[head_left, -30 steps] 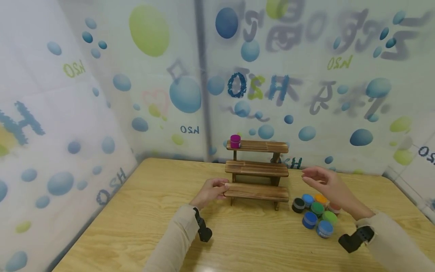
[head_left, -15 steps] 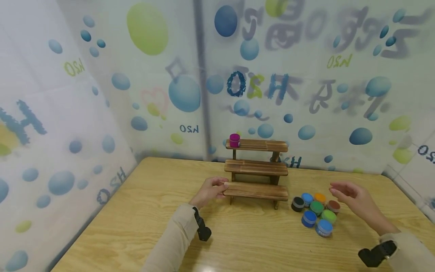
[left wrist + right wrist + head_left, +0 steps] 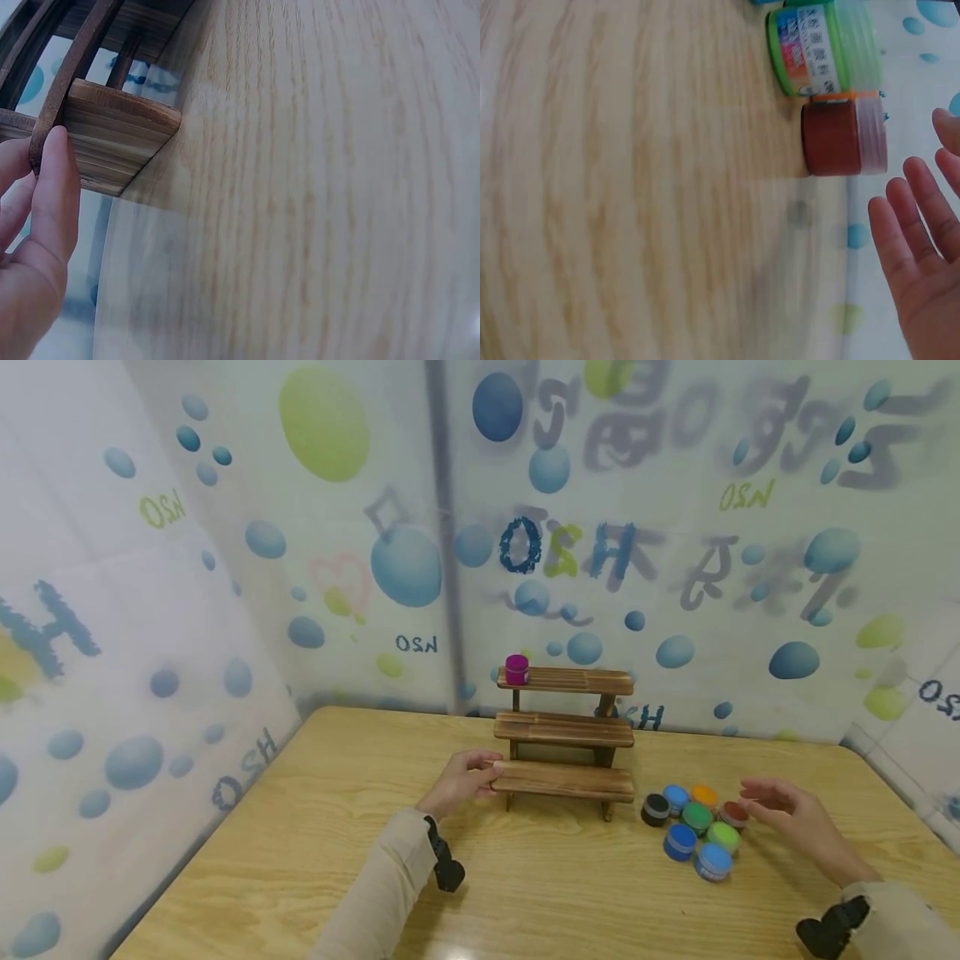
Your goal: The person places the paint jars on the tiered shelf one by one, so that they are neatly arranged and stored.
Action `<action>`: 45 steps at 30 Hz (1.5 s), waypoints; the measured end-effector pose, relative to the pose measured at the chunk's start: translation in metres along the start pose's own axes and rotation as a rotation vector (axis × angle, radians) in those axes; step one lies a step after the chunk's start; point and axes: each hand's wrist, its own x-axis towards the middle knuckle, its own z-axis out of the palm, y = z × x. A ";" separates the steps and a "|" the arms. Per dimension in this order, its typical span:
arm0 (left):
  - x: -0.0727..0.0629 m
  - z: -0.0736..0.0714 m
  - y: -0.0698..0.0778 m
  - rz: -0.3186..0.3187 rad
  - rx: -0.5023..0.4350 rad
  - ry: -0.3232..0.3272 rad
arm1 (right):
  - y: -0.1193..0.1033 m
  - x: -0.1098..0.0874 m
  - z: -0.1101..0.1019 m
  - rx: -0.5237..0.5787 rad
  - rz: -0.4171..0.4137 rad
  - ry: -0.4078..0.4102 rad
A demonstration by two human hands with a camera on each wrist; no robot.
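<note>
A three-tier wooden display stand (image 3: 570, 781) stands at the back of the table. My left hand (image 3: 462, 783) pinches the left end of its lowest shelf; the left wrist view shows thumb and fingers on the shelf's rim (image 3: 51, 112). On the top shelf, at the left, sits a magenta paint jar (image 3: 517, 670). Over on the right, my right hand (image 3: 798, 818) hovers with loosely bent fingers beside a reddish-brown paint jar (image 3: 734, 813). In the right wrist view a gap separates these fingers (image 3: 889, 232) from that brown jar, which has a clear lid.
Several other jars cluster right of the stand: black (image 3: 656, 810), orange (image 3: 703, 796), dark green (image 3: 697, 818), lime green (image 3: 723, 837) and blue ones (image 3: 680, 842). Behind the wooden table (image 3: 315, 860) hangs a white curtain (image 3: 360, 568) printed with bubbles.
My right hand has moved right from above the jars, then down to the brown jar's side. The left hand keeps its hold on the shelf.
</note>
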 end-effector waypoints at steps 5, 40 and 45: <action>-0.006 0.001 0.007 -0.002 -0.001 -0.003 | 0.006 -0.001 0.003 0.000 0.031 -0.027; -0.005 0.000 0.011 0.008 0.023 -0.030 | 0.010 -0.001 0.015 0.080 0.117 -0.154; 0.001 -0.001 0.000 0.010 0.019 -0.013 | 0.011 -0.001 0.014 0.064 0.162 -0.182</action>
